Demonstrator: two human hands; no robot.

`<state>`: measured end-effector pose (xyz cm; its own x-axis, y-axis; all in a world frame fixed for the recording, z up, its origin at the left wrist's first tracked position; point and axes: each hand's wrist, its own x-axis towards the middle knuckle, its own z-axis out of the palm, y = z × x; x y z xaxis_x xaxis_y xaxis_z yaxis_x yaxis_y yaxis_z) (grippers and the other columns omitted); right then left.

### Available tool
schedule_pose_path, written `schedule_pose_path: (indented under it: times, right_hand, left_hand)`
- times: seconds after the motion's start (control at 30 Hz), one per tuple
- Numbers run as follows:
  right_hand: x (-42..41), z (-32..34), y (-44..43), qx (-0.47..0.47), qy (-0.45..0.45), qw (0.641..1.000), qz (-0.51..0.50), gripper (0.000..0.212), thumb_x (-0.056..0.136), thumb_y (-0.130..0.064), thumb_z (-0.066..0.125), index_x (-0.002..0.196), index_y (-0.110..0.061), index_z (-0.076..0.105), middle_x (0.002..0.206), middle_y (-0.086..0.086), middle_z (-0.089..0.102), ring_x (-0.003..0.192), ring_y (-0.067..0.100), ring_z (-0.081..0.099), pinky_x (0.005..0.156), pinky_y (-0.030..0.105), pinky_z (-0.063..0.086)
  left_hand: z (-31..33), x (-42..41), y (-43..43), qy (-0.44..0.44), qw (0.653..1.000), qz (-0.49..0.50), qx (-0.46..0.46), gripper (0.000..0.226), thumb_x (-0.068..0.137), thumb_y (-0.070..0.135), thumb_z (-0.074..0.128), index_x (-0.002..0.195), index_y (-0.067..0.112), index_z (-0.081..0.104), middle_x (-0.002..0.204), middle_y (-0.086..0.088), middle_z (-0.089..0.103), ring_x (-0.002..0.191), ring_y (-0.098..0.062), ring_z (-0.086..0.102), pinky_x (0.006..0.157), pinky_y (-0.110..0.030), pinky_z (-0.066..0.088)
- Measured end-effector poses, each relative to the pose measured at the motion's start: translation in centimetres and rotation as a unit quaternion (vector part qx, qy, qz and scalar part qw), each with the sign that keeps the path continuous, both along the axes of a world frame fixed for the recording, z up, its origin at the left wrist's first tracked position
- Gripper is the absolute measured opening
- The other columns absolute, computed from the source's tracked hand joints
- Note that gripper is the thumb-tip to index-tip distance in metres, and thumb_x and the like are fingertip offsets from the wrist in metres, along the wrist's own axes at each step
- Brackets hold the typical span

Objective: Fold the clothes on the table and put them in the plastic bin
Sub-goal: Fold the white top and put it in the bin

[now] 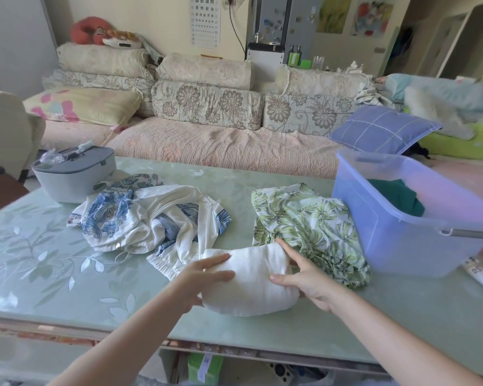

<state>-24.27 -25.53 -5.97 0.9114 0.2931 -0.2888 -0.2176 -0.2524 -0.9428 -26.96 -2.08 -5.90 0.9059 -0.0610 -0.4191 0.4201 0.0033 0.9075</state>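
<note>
1. The white ribbed garment (251,277) lies as a folded bundle at the near middle of the table (39,260), directly in front of the person. Its long axis runs from left to right, between the two hands.
2. The left hand (201,280) rests on the left end of the bundle, with straight fingers (216,259) flat on the cloth.
3. The right hand (307,282) is at the right end. Its index finger is straight along the edge and its thumb lies on top. The other fingers are hidden behind the cloth, so I cannot tell if they curl under it.
4. The plastic bin (402,246) stands to the right and a little farther away, with a dark green garment (399,195) already inside. The right hand is the nearer one to it.
5. A leaf-print garment (304,218) lies between the bundle and the bin, so I think the bundle must be lifted over it, not slid.
6. A blue-and-white garment (151,218) waits unfolded on the left.
</note>
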Motion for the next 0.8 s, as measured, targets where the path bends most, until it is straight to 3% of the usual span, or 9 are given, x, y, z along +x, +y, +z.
schedule_pose_path:
  times: [0.13,0.23,0.3,0.37,0.47,0.57,0.7,0.8]
  right_hand:
    - [1.2,3.3,-2.4,-0.013,-0.032,0.999,-0.018,0.087,0.074,-0.009,0.078,0.135,-0.055,0.035,0.147,-0.004,0.035,0.130,0.013,0.039,0.109,0.041,0.035]
    - [2.3,7.5,-5.1,-0.024,-0.088,0.995,-0.043,0.086,0.075,-0.005,0.076,0.138,-0.048,0.036,0.144,-0.003,0.038,0.127,0.014,0.043,0.109,0.035,0.036]
    - [3.2,10.9,-7.5,-0.034,-0.106,0.992,-0.054,0.084,0.076,-0.005,0.075,0.138,-0.047,0.037,0.136,-0.002,0.046,0.115,0.014,0.054,0.095,0.032,0.046]
    - [4.3,14.3,-10.2,-0.046,-0.115,0.991,-0.057,0.082,0.076,-0.005,0.073,0.138,-0.046,0.039,0.131,-0.004,0.052,0.108,0.012,0.058,0.082,0.031,0.050]
    - [5.9,18.4,-14.3,-0.052,-0.132,0.987,-0.077,0.081,0.076,-0.001,0.070,0.138,-0.043,0.040,0.131,-0.001,0.053,0.110,0.014,0.056,0.086,0.036,0.047]
    - [7.7,21.1,-18.6,-0.074,-0.138,0.982,-0.107,0.078,0.080,0.002,0.066,0.139,-0.041,0.038,0.124,0.000,0.055,0.105,0.014,0.057,0.084,0.035,0.047]
    - [10.6,22.2,-24.9,-0.096,-0.106,0.980,-0.141,0.080,0.080,0.000,0.067,0.138,-0.045,0.037,0.125,-0.010,0.056,0.108,0.012,0.056,0.082,0.040,0.049]
    - [12.8,21.4,-29.2,-0.099,-0.076,0.977,-0.175,0.080,0.081,0.007,0.064,0.138,-0.043,0.038,0.128,-0.011,0.054,0.109,0.013,0.056,0.077,0.037,0.049]
  left_hand:
    - [2.8,1.6,-2.2,-0.029,0.999,-0.019,0.000,0.049,0.066,0.022,0.085,0.108,0.040,0.067,0.122,0.007,0.056,0.105,-0.018,0.059,0.077,-0.037,0.056]
    - [6.3,3.4,-4.4,-0.033,0.998,-0.054,-0.028,0.033,0.078,0.020,0.073,0.104,0.039,0.068,0.118,0.003,0.056,0.093,-0.020,0.055,0.073,-0.033,0.050]
    - [8.9,4.8,-6.1,-0.025,0.994,-0.092,-0.059,0.035,0.079,0.017,0.067,0.108,0.038,0.067,0.120,-0.003,0.051,0.088,-0.023,0.053,0.074,-0.035,0.051]
    - [11.2,6.3,-8.3,-0.042,0.988,-0.126,-0.076,0.042,0.083,0.010,0.062,0.116,0.036,0.063,0.128,-0.007,0.047,0.091,-0.025,0.055,0.074,-0.036,0.054]
    - [14.5,8.5,-12.8,-0.081,0.982,-0.149,-0.088,0.051,0.085,0.003,0.059,0.124,0.035,0.056,0.131,-0.008,0.045,0.094,-0.025,0.055,0.065,-0.034,0.056]
    - [16.8,11.4,-17.7,-0.102,0.979,-0.159,-0.074,0.053,0.084,0.004,0.061,0.126,0.035,0.055,0.133,-0.008,0.045,0.109,-0.029,0.053,0.086,-0.042,0.051]
    - [18.3,15.2,-24.3,-0.100,0.977,-0.182,-0.048,0.050,0.082,0.007,0.063,0.122,0.035,0.057,0.134,-0.008,0.045,0.118,-0.032,0.049,0.080,-0.041,0.052]
    - [17.8,17.8,-29.2,-0.092,0.974,-0.204,-0.015,0.055,0.084,0.006,0.062,0.131,0.033,0.052,0.135,-0.008,0.044,0.120,-0.032,0.048,0.087,-0.045,0.051]
